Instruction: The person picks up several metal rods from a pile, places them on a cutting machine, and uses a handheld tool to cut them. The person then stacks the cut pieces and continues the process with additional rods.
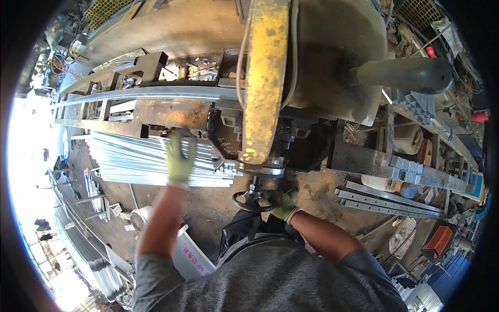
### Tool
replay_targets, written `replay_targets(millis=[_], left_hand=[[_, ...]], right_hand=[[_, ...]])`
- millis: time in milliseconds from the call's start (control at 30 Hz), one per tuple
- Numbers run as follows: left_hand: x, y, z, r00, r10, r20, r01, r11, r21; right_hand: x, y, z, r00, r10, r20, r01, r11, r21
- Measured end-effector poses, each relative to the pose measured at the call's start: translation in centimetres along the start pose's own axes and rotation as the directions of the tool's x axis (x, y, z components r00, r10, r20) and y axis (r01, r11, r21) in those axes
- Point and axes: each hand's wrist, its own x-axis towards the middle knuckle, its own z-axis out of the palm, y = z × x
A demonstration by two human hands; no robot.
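Green-gloved right grip (282, 204) curls around the rim of the dark handwheel (252, 200); left grip (181, 156), blurred, fingers spread over silvery bars (130, 162)

Head-worn fisheye, looking steeply down

Yellow arm (266, 78): walls off twelve o'clock.
Grey handle (405, 76): juts across two.
Tube bundle (135, 161): crowds nine, around the left hand (180, 157).
Handwheel (252, 206): blocks six, right hand (281, 204) on it.
Brown floor (318, 195): room at four, between right hand and perforated bars (384, 203)!
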Motion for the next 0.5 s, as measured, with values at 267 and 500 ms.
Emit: replay_targets(millis=[267, 500], left_hand=[[23.5, -3.5, -2.2, 0.871, 0.194, 0.451, -0.425, 0.757, 0.496], [22.9, -4.7, 0.1, 0.862, 0.436, 0.258, -0.505, 0.784, 0.361]], right_hand=[[0.8, 0.7, 2.3, 0.994, 0.108, -0.011, -0.108, 0.993, 0.048], [0.5, -2.2, 1.0, 0.981, 0.194, 0.021, -0.195, 0.976, 0.099]])
